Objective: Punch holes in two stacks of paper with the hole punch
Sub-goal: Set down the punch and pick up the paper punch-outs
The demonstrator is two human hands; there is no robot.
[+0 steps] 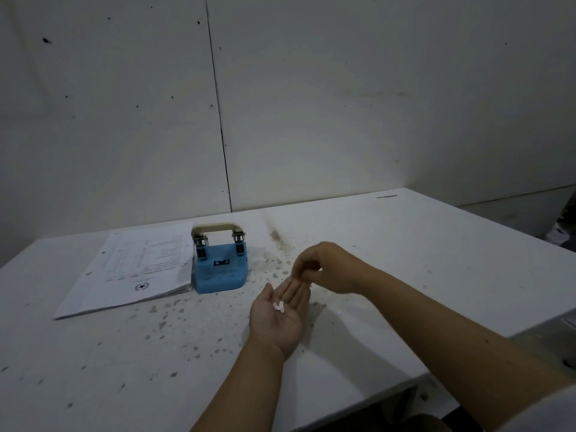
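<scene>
A blue hole punch [220, 269] with a cream handle stands on the white table [405, 244], left of centre. A stack of printed paper [131, 272] lies right beside it on the left, with punched holes along its far-left edge. My left hand [279, 319] is held palm up, right of the punch, with a few small white paper dots [279, 306] lying in the palm. My right hand [324, 266] hovers just above the left fingertips, its fingers pinched together; whether they hold a dot is too small to tell.
Grey specks and small white paper dots [283, 272] are scattered over the table between the punch and my hands. A white panelled wall [280, 104] rises behind. The table's right edge [514, 241] drops off toward the floor.
</scene>
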